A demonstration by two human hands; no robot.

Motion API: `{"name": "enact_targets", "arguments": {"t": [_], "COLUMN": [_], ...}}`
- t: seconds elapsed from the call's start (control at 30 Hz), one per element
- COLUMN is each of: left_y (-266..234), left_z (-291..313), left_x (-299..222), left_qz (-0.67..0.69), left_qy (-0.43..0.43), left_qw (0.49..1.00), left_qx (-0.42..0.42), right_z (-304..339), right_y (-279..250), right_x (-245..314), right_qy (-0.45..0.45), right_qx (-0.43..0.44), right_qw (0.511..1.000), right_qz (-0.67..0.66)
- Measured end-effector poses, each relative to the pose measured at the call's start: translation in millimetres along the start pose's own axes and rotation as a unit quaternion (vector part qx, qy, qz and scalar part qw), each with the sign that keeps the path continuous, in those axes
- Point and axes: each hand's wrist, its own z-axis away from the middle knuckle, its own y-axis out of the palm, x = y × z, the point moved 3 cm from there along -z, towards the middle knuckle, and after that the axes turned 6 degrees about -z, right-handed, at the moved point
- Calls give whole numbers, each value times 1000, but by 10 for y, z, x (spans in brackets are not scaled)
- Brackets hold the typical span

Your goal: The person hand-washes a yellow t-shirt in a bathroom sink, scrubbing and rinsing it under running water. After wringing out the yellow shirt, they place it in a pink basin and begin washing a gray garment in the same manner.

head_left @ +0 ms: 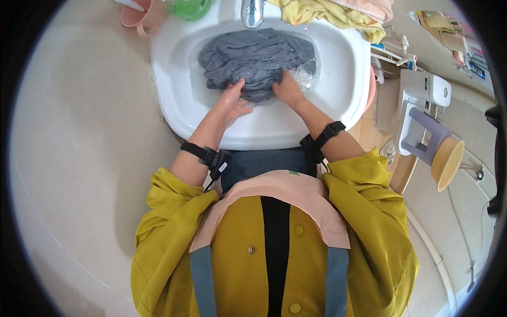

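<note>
A soaked dark grey cloth garment [248, 55] lies bunched in the water of a white sink [179, 113]. My left hand [233, 104] is at the cloth's near left edge. Its thumb touches the fabric while its fingers stretch out apart below, so the hand is open. At the near right side, my right hand [288, 89] is closed on a fold of the cloth, its fingertips hidden in the fabric. Water splashes and bubbles just to the right of that hand. What exact garment this is cannot be made out.
A chrome faucet [252, 13] overhangs the sink's far edge. Yellow and pink towels [338, 16] drape over the far right rim. A pink cup [142, 18] and a green container [189, 8] stand at the far left. A yellow basin [448, 164] hangs on the right.
</note>
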Motion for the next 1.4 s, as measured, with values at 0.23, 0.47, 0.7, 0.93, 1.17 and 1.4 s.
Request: {"name": "enact_targets", "arguments": {"t": [0.23,0.47,0.7,0.93,1.17,1.4], "left_y": [8,247,307,3,396,548], "left_z": [-186,-36,197,-61,333,-352], "left_x": [-122,-262,-368,-495,-793,-586], "left_qz": [107,185,66,55,-311,-623], "left_qy": [67,217,294,269,379,336], "left_qw": [976,958,953,961,818,615], "left_qx": [178,-15,29,-37,-301,-347], "right_z": [835,202,8,493,-338,-637], "right_y": [55,66,42,167,-364,-90], "right_x": [1081,1024,1010,1120,573,141], "right_qy": [-209,-177,-74,-124,-123,-213], "right_qx": [8,-118,-132,-131,-271,-227], "right_qw": [964,920,906,896,924,950], "right_qz": [-162,-330,-395,-405,-240,13]}}
